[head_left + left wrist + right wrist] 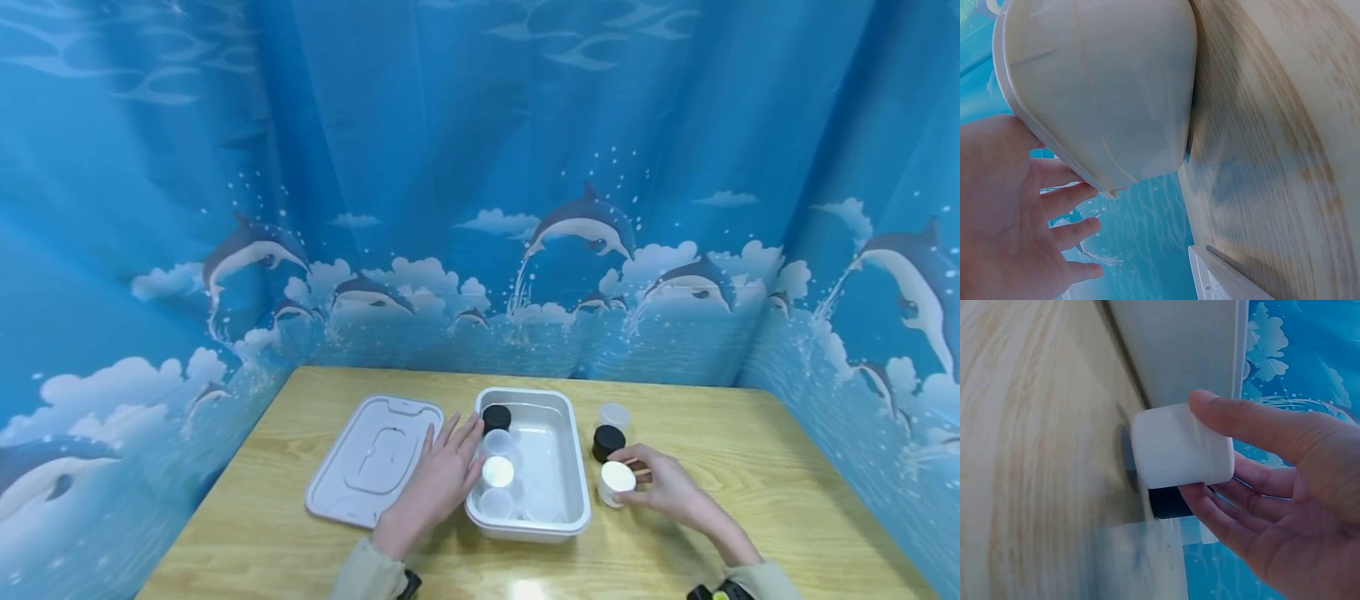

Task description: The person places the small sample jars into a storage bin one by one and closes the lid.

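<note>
White and smooth-sided, a squat round jar (pixel 617 483) is pinched between thumb and fingers of the right hand (pixel 666 487), just right of the white tub (pixel 525 534). The left hand (pixel 447 468), fingers spread, lies at the tub's rim. Beyond stand a black jar (pixel 608 441) and a translucent cup (pixel 615 416).

An open white bin (pixel 543 458) sits upright, with a row along its left inner side: a black tub (pixel 497 417) at the far end, then a translucent cup (pixel 497 442), a white tub (pixel 498 472) and a second translucent cup (pixel 497 504) nearest. Right of it, a squat, smooth-sided white jar (pixel 617 478) is roughly upright, near a black jar (pixel 608 442).
</note>
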Motion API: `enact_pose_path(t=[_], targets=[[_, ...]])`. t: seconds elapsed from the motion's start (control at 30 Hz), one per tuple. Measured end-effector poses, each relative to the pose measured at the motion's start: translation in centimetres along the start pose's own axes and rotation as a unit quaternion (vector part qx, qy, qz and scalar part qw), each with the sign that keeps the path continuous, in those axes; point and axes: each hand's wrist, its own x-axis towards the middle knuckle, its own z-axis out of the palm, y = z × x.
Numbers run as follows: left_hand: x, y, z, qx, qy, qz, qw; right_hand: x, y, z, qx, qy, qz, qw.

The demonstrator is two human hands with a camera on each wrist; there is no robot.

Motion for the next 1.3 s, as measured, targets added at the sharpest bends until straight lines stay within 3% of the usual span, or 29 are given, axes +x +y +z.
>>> enact_pose_path(t=[0.43, 0.77, 1.0, 1.3], targets=[[0.0, 0.0, -0.1, -0.003, 0.004, 0.005, 1.0, 0.2, -1.4, -1.0, -0.022, 0.082, -0.014, 0.996], [0.0, -0.1, 0.0, -0.001, 0.002, 0.004, 1.0, 2.1, -3.0, -2.6, -0.036, 0.1, -0.036, 0.994], [0.0, 0.0, 0.0, 0.002, 0.003, 0.004, 1.0, 3.7, -4.8, -2.5, -0.032, 0.075, -0.046, 0.996], [0.0, -0.1, 0.1, 0.0, 0.002, 0.002, 1.0, 5.8, -6.5, -0.7, -0.024, -0.004, -0.084, 0.996]])
